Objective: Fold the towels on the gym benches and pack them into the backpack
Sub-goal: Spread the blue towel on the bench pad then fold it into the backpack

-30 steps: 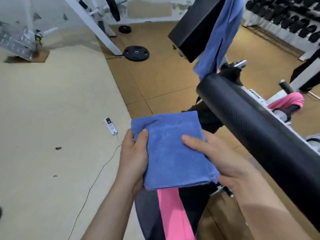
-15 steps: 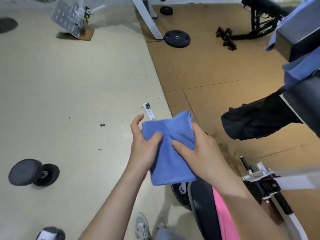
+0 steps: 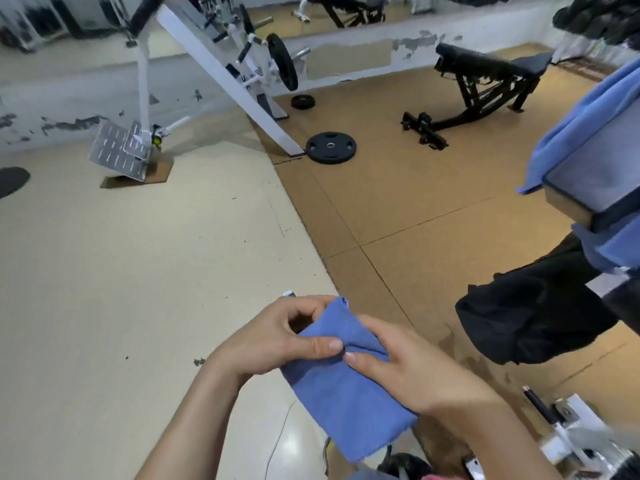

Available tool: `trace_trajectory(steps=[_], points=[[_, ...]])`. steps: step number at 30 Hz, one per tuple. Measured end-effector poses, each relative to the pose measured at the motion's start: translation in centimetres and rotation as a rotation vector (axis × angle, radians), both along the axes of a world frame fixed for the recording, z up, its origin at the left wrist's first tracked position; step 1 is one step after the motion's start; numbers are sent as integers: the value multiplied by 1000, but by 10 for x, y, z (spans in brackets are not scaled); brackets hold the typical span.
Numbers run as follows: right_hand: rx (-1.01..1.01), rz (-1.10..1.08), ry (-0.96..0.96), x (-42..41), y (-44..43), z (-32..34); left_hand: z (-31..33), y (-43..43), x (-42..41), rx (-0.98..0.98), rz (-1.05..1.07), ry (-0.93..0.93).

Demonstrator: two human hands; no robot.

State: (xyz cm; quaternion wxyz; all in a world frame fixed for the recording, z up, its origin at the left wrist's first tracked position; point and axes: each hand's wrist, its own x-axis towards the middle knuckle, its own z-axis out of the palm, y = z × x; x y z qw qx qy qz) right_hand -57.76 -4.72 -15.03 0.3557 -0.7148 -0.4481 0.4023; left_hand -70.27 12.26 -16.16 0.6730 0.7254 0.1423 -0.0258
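While both hands were on the folded blue towel (image 3: 346, 393), low in the middle of the frame, the only thing that mattered was where the bag sat relative to it.

Left hand (image 3: 277, 337): fingers curled round the towel's upper corner, thumb flat across the top face. Right hand (image 3: 408, 368): thumb on top, tip to tip with the left thumb at mid-towel, other fingers wrapped under the right edge. So both were gripping and neither was free.

The towel was in the air over the floor (image 3: 121, 289), resting on nothing. Its long axis ran from the upper corner near frame centre down toward the bottom edge, leaning slightly right.

The black bag (image 3: 530, 317), which I took for the backpack, sat at the right of the frame. That put it up and right of my hands, well apart from the towel, just below a bench pad (image 3: 602, 174). I couldn't see its opening from this angle, so I couldn't tell if it was unzipped.

The right hand was the nearer one.

My read:
- The fold looked done or close to it, and packing was not yet done.
- The next move would need a swing to the right, short end leading. The right hand would carry and the left would let go to hold the bag mouth.
- Risk: the fold springs open once only one hand holds it.

A second blue towel (image 3: 581, 119) hung unfolded over that bench pad at the right edge, so there was more work queued.
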Motion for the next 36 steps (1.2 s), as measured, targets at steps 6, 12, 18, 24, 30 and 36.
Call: trace_trajectory(steps=[6,12,18,24,30,36], points=[[-204,-154,26,123,59,11,4,60,132,-29,154,-2],[-47,-421,56,230,104,23,27,101,273,147,154,-124],[348,-868,303,330,145,9,12,169,420,-1,-13,-71],[631,-1391,527,446,198,4,-11,194,574,-925,-138,295],[322,-1662,167,557,216,16,10,193,723,1,-195,15],[76,-1875,-70,610,216,10,-5,160,811,621,-502,-139]])
